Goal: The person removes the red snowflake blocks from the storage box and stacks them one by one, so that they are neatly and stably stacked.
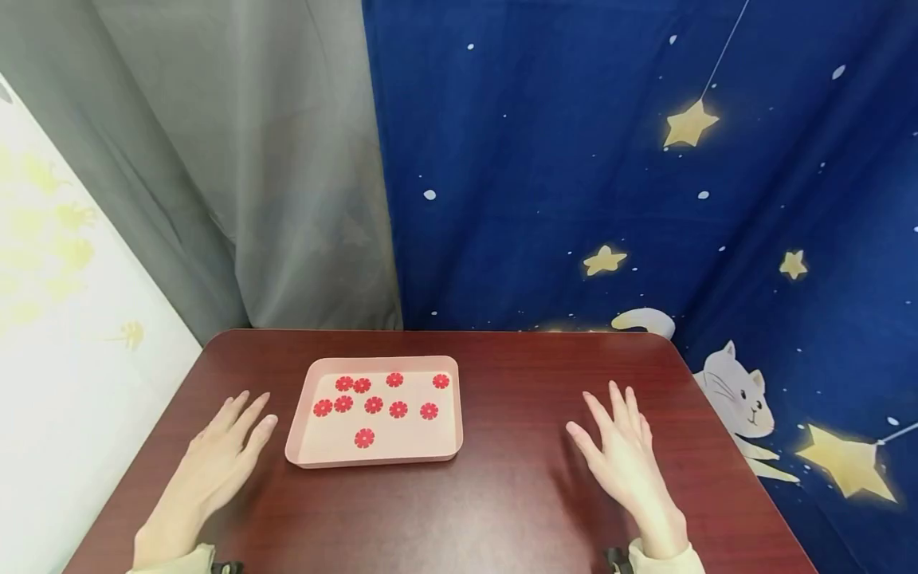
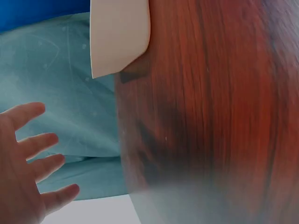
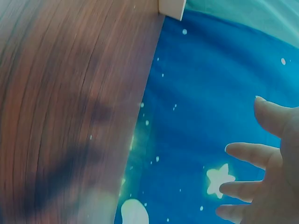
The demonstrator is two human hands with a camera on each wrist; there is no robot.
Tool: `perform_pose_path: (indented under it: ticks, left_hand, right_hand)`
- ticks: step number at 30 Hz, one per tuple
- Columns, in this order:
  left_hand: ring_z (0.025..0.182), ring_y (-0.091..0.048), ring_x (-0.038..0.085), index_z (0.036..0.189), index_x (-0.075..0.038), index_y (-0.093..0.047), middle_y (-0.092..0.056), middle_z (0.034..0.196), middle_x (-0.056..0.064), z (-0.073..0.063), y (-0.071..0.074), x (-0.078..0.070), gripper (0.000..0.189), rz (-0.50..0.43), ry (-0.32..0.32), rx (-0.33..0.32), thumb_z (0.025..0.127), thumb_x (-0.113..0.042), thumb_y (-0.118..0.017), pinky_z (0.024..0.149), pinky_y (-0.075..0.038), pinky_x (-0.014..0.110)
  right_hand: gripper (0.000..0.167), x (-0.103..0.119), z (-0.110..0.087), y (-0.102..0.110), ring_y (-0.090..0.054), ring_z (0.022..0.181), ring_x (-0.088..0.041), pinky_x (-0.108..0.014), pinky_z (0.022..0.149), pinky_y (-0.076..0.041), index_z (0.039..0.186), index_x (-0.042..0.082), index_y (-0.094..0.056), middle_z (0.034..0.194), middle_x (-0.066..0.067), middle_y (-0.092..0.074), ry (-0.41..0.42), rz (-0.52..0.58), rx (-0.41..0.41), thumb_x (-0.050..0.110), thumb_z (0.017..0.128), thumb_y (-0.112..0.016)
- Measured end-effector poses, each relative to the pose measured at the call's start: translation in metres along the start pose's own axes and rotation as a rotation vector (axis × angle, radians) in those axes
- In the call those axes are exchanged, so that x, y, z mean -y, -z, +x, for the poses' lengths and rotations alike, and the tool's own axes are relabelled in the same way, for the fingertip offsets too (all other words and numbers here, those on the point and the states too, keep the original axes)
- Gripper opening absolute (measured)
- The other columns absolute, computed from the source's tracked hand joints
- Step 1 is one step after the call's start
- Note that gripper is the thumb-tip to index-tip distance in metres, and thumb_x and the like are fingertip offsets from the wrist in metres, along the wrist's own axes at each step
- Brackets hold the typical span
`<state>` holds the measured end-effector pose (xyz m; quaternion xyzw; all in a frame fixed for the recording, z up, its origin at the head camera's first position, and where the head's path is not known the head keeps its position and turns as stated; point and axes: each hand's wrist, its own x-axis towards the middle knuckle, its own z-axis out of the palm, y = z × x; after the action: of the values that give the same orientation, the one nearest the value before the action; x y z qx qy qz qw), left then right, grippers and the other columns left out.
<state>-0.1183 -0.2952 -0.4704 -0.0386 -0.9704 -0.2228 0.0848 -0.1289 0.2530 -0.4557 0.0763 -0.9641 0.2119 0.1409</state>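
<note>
A shallow pale pink tray (image 1: 380, 460) lies on the table, left of its middle. Several red flower-shaped pieces (image 1: 364, 438) are spread over the tray's floor, most of them in its farther half. To the left of the tray is my left hand (image 1: 218, 462), fingers extended and holding nothing. My right hand (image 1: 625, 456) is well to the right of the tray, its fingers spread, with a shadow on the wood beneath. Each wrist view shows its own hand, the left hand (image 2: 23, 172) and the right hand (image 3: 275, 172), apart from the tray's edge.
The dark red-brown wooden table (image 1: 516, 510) has rounded far corners. Behind it hang a grey curtain (image 1: 308, 175) and a blue curtain (image 1: 516, 175) with stars and a cat. A white surface with yellow prints (image 1: 64, 319) stands at the left.
</note>
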Motion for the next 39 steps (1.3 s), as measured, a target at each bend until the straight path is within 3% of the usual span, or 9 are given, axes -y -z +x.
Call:
perform_pose_path:
  ticks: [4,9,19,29,39]
  left_hand:
    - [0.133,-0.03,0.053,0.149,-0.007,-0.037,-0.03,0.15,0.027,0.004,-0.001,-0.004,0.06,-0.014,0.051,0.033,0.104,-0.047,-0.033,0.091,-0.025,0.072]
    - [0.13,-0.033,0.053,0.149,-0.006,-0.036,-0.03,0.15,0.026,0.007,-0.004,-0.006,0.066,-0.042,0.103,0.094,0.103,-0.052,-0.032,0.089,-0.027,0.074]
    - [0.125,-0.041,0.052,0.147,-0.003,-0.037,-0.04,0.142,0.029,0.02,-0.017,-0.002,0.071,-0.048,0.111,0.141,0.098,-0.053,-0.047,0.086,-0.034,0.074]
    - [0.125,-0.041,0.05,0.143,0.0,-0.043,-0.044,0.138,0.03,0.027,-0.031,0.003,0.064,-0.101,0.119,0.093,0.098,-0.045,-0.052,0.093,-0.034,0.069]
    - [0.114,-0.051,0.045,0.14,0.0,-0.047,-0.051,0.131,0.028,0.029,-0.036,0.001,0.056,-0.154,0.16,0.05,0.098,-0.037,-0.056,0.088,-0.04,0.066]
  right_hand:
    - [0.057,0.007,0.003,-0.006,-0.011,0.143,-0.045,-0.069,0.102,-0.016,0.138,0.009,-0.053,0.152,-0.027,-0.028,0.033,0.023,-0.001,0.042,0.093,-0.063]
    - [0.055,0.018,0.006,-0.015,-0.011,0.144,-0.044,-0.068,0.104,-0.016,0.138,0.009,-0.054,0.152,-0.025,-0.028,0.046,0.051,0.031,0.04,0.093,-0.063]
    - [0.051,0.037,0.016,-0.033,-0.015,0.144,-0.041,-0.067,0.104,-0.018,0.136,0.011,-0.057,0.152,-0.022,-0.032,0.095,0.08,0.049,0.036,0.093,-0.066]
    - [0.045,0.062,0.024,-0.052,-0.02,0.143,-0.039,-0.069,0.102,-0.023,0.132,0.012,-0.061,0.151,-0.02,-0.036,0.157,0.119,0.051,0.031,0.091,-0.068]
    - [0.045,0.085,0.034,-0.069,-0.022,0.143,-0.036,-0.066,0.104,-0.023,0.133,0.015,-0.06,0.151,-0.017,-0.037,0.171,0.16,0.083,0.033,0.092,-0.067]
